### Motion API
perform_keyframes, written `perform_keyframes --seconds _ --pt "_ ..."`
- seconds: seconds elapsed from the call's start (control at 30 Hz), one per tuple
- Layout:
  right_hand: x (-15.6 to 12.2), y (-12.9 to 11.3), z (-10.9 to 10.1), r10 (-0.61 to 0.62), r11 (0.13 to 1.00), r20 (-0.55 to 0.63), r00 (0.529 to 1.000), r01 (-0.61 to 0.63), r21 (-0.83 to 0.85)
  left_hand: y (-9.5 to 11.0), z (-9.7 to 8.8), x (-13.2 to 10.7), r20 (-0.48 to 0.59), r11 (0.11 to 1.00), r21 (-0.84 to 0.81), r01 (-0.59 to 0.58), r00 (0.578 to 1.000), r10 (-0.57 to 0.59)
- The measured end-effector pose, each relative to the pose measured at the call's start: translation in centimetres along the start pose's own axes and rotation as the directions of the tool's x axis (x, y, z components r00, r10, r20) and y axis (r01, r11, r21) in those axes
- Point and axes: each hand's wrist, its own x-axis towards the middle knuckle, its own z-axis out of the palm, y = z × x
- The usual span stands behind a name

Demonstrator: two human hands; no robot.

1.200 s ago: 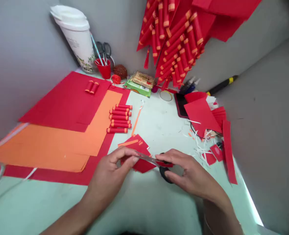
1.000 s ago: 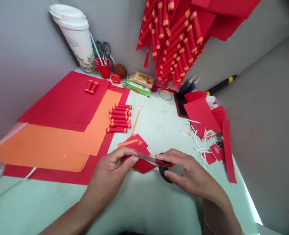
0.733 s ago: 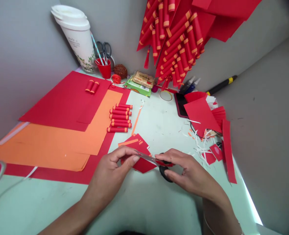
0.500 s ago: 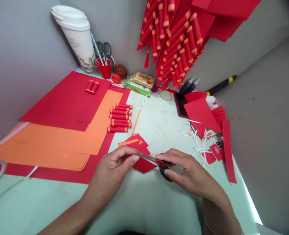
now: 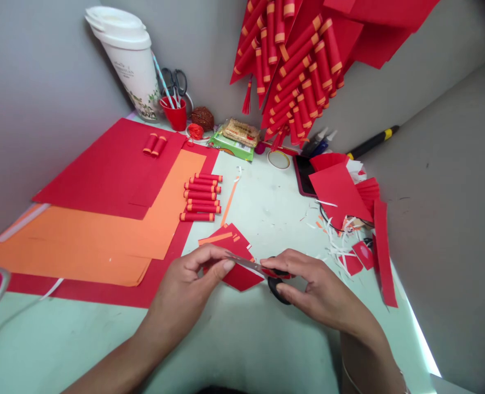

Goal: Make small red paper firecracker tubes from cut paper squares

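Observation:
My right hand (image 5: 308,282) grips a pair of scissors (image 5: 250,266) by their black and red handles. The blades point left and look nearly closed. At the blade tips, my left hand (image 5: 197,276) pinches thumb and forefinger together; what lies between them is too small and hidden to make out. Beneath the blades, red paper pieces (image 5: 242,278) lie overlapping on the table, with short orange strips (image 5: 215,238) on top. Just beyond my left hand, several red paper rolls with orange ends (image 5: 201,195) lie in a row.
Red sheets (image 5: 103,169) and orange sheets (image 5: 103,241) cover the left side. Behind stand a white cup (image 5: 130,65) and a red cup (image 5: 174,116) with scissors. A phone (image 5: 304,175), red paper (image 5: 341,189) and white scraps (image 5: 335,241) lie right. Firecracker-like rolls (image 5: 295,82) hang at the back.
Both hands and the scissors stay practically in place. The view has shifted very slightly.

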Motion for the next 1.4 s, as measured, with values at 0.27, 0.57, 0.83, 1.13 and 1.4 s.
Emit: perform_keyframes --seconds 0.27,0.57,0.83,1.13,1.4 --pt "-0.06 0.01 0.02 0.0 1.0 0.011 1.0 0.0 -0.002 0.37 0.01 -0.02 -0.012 1.0 0.023 -0.001 1.0 0.002" --pt "0.06 0.14 -0.08 -0.019 0.999 0.009 1.0 0.019 -0.026 0.46 -0.01 -0.07 -0.022 0.999 0.033 -0.017 1.0 0.018" --pt "0.1 -0.03 0.03 -0.008 0.999 -0.004 1.0 0.008 -0.038 0.4 0.04 -0.09 -0.005 0.999 0.034 -0.008 1.0 0.008" --pt "0.15 0.07 0.11 -0.034 0.999 -0.004 0.999 0.034 -0.027 0.42 0.03 -0.06 -0.007 1.0 0.028 0.0 1.0 0.0" --pt "0.17 0.06 0.04 -0.054 0.998 0.009 0.998 0.055 -0.033 0.45 0.03 -0.05 -0.019 1.0 0.027 -0.001 1.0 0.001"
